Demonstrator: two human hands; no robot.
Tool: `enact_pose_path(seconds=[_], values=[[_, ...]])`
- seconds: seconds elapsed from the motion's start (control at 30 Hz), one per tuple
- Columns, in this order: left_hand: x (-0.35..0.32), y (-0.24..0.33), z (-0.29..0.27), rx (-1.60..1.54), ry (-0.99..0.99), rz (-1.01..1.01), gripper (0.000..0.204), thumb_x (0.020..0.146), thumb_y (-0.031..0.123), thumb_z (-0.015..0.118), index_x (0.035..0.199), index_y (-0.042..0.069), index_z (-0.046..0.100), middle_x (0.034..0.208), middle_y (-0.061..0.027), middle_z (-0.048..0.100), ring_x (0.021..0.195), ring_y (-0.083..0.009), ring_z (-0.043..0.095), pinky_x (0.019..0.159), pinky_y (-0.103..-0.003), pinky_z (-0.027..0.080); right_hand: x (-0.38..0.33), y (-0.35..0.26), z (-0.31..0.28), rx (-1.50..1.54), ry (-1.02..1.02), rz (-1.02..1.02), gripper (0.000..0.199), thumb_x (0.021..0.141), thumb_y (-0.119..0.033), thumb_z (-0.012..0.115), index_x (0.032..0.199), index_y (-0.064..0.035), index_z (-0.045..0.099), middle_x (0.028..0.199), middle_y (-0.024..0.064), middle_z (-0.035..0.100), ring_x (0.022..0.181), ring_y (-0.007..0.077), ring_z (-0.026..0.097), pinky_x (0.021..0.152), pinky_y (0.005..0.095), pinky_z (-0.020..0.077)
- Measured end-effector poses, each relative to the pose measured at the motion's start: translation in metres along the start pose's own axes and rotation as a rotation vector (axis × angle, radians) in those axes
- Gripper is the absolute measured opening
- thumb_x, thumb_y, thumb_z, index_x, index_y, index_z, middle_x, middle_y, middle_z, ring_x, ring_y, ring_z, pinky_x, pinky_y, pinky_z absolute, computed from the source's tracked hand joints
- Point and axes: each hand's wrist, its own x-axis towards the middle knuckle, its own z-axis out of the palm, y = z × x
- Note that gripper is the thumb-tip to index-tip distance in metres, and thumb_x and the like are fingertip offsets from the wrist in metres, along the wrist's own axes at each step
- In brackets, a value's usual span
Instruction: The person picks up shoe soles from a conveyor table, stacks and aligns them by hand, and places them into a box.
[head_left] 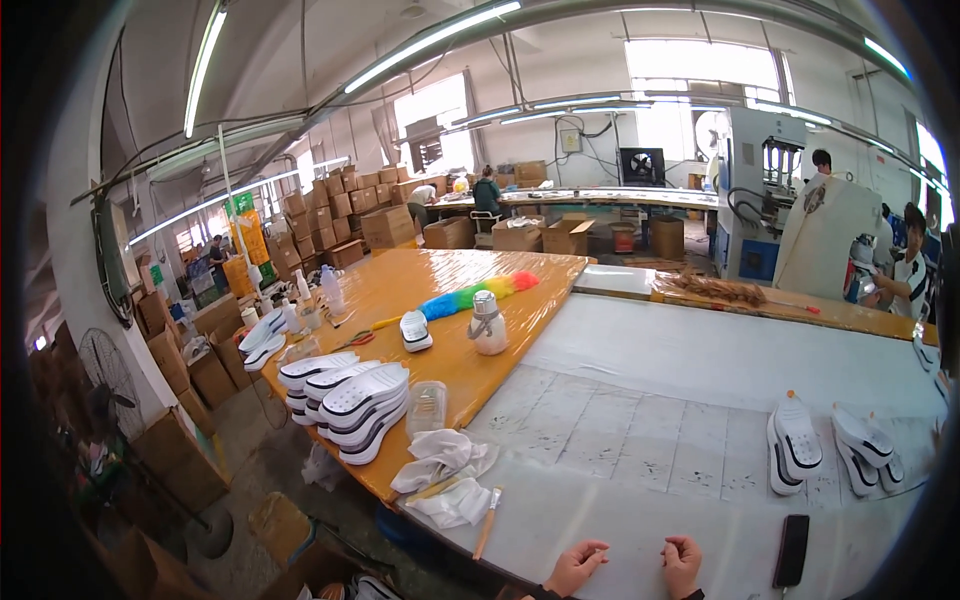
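My left hand (pixel 576 567) rests at the near edge of the pale work surface (pixel 590 520), its fingers loosely curled together with nothing seen in them. A short gap to its right, my right hand (pixel 682 564) is also curled closed and appears to hold nothing. Nearest to the left hand lies a flat brush (pixel 487 523) with a wooden handle, beside crumpled white cloths (pixel 450 470). Over to the right of my right hand is a black phone (pixel 791 551). Beyond it, white shoe soles with dark stripes (pixel 796 440) stand in pairs, more soles (pixel 864 443) next to them.
On the orange-covered table (pixel 440 285) to the left are stacked soles (pixel 362 402), a clear plastic container (pixel 427 408), a jar (pixel 488 325), a rainbow duster (pixel 470 296), scissors (pixel 358 340) and several bottles. Other people work by the machine (pixel 765 180) and the far bench. Cardboard boxes (pixel 388 228) fill the back left.
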Motion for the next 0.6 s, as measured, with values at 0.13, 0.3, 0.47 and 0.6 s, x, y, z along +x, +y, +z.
enact_pose_path(seconds=[0.13,0.3,0.47,0.6], values=[[0.001,-0.007,-0.003,-0.028,-0.005,-0.019,0.016,0.084,0.009,0.05,0.097,0.0,0.055,0.064,-0.0006,0.051,0.056,-0.008,0.047,0.061,-0.026,0.046,0.001,0.003,0.0,0.033,0.006,-0.002,0.018,0.084,-0.011,0.052,0.094,0.0001,0.061,0.067,0.0006,0.055,0.054,0.0075,0.046,0.05,0.0223,0.0381],[0.0,-0.004,0.0,-0.008,-0.001,-0.019,0.015,0.085,0.008,0.05,0.096,0.001,0.055,0.062,0.0011,0.049,0.053,-0.0065,0.043,0.059,-0.025,0.046,0.001,0.003,-0.002,0.017,-0.011,0.029,0.018,0.083,-0.01,0.052,0.095,0.0002,0.06,0.067,0.0002,0.055,0.055,0.007,0.046,0.05,0.0222,0.0381],[-0.002,-0.01,-0.004,0.011,-0.008,-0.04,0.015,0.085,0.008,0.05,0.097,0.002,0.055,0.063,0.0013,0.05,0.052,-0.0061,0.042,0.055,-0.023,0.043,-0.001,-0.002,-0.002,0.02,-0.008,0.04,0.018,0.083,-0.01,0.052,0.095,0.0002,0.06,0.068,0.0001,0.056,0.055,0.007,0.046,0.05,0.022,0.038],[0.001,-0.019,-0.011,-0.022,-0.038,-0.051,0.015,0.086,0.008,0.051,0.098,0.002,0.056,0.069,0.0019,0.052,0.063,-0.0056,0.049,0.061,-0.02,0.042,-0.003,-0.011,0.0,0.014,-0.02,0.046,0.016,0.084,-0.01,0.052,0.094,-0.0007,0.06,0.069,0.0001,0.056,0.057,0.0067,0.047,0.051,0.0209,0.0385]])
